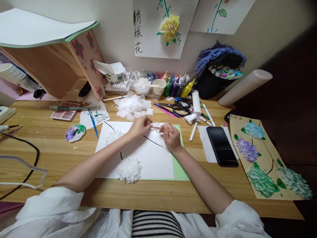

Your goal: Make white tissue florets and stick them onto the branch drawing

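My left hand is closed in a pinch over the far edge of a white sheet of paper; whatever lies between its fingertips is too small to make out. Close by on the right, my right hand has its fingers curled together, their contents hidden. Between the two hands is a small patch of white paper bits. A fluffy white paper flower sits at the sheet's front edge, and another white paper cluster shows partly behind my left forearm. Black drawn lines mark the sheet.
A pile of white paper squares lies behind the sheet. Scissors, pens and a white roll are to its right. A phone and a flower picture lie farther right. At left are a paint palette and a brush.
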`<action>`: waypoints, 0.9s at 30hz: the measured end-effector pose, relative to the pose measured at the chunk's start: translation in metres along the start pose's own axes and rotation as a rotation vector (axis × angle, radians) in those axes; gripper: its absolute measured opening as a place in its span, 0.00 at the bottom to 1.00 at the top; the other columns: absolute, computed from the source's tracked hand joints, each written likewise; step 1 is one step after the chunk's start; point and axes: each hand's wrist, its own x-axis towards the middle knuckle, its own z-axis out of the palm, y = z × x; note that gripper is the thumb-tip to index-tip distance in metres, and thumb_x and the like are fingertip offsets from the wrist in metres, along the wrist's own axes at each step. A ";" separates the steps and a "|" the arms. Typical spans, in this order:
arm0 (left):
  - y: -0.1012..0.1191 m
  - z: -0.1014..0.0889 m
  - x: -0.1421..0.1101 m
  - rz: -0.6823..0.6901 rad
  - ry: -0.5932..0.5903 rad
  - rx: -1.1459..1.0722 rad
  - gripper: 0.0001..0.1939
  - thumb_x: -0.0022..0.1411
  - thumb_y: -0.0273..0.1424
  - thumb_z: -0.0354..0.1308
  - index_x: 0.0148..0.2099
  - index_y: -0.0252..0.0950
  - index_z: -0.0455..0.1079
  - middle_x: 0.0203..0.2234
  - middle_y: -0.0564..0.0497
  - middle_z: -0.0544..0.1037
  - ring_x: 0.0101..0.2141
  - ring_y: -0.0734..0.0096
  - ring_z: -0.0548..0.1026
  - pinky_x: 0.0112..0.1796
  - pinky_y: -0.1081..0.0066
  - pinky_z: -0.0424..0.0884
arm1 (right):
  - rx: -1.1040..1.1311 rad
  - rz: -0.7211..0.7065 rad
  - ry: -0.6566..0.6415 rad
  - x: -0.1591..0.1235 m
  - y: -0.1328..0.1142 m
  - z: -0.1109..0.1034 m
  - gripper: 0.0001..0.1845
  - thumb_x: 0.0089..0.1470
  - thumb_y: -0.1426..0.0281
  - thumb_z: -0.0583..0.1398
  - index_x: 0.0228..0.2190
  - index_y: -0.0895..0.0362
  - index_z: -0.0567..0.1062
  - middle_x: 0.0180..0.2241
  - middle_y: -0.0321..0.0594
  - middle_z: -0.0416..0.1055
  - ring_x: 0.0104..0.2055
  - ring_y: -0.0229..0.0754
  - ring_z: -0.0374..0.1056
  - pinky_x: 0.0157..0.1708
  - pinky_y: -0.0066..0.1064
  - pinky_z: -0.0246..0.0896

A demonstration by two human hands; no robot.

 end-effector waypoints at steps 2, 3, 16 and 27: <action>0.001 0.000 -0.001 0.002 0.001 0.009 0.07 0.52 0.29 0.56 0.36 0.36 0.67 0.27 0.52 0.77 0.30 0.70 0.76 0.33 0.72 0.72 | 0.003 0.025 0.006 0.000 0.000 -0.001 0.15 0.61 0.73 0.46 0.25 0.55 0.66 0.22 0.37 0.68 0.26 0.38 0.65 0.29 0.29 0.60; 0.001 0.000 -0.001 0.002 0.001 0.009 0.07 0.52 0.29 0.56 0.36 0.36 0.67 0.27 0.52 0.77 0.30 0.70 0.76 0.32 0.72 0.72 | 0.010 0.040 0.008 0.000 0.000 -0.001 0.15 0.61 0.73 0.46 0.25 0.55 0.66 0.22 0.37 0.68 0.26 0.38 0.65 0.29 0.29 0.60; -0.003 -0.004 -0.003 0.038 0.001 -0.027 0.10 0.57 0.27 0.47 0.38 0.34 0.68 0.31 0.49 0.78 0.32 0.70 0.76 0.36 0.69 0.71 | 0.087 0.100 0.047 -0.004 0.005 0.004 0.17 0.61 0.71 0.45 0.24 0.55 0.66 0.22 0.37 0.66 0.25 0.37 0.65 0.27 0.29 0.60; -0.017 -0.005 0.006 0.052 -0.078 -0.105 0.09 0.56 0.21 0.45 0.35 0.34 0.66 0.30 0.49 0.78 0.31 0.73 0.77 0.36 0.70 0.72 | 0.129 0.218 0.099 0.000 0.010 0.010 0.21 0.62 0.65 0.43 0.22 0.56 0.65 0.20 0.35 0.65 0.22 0.36 0.65 0.25 0.27 0.60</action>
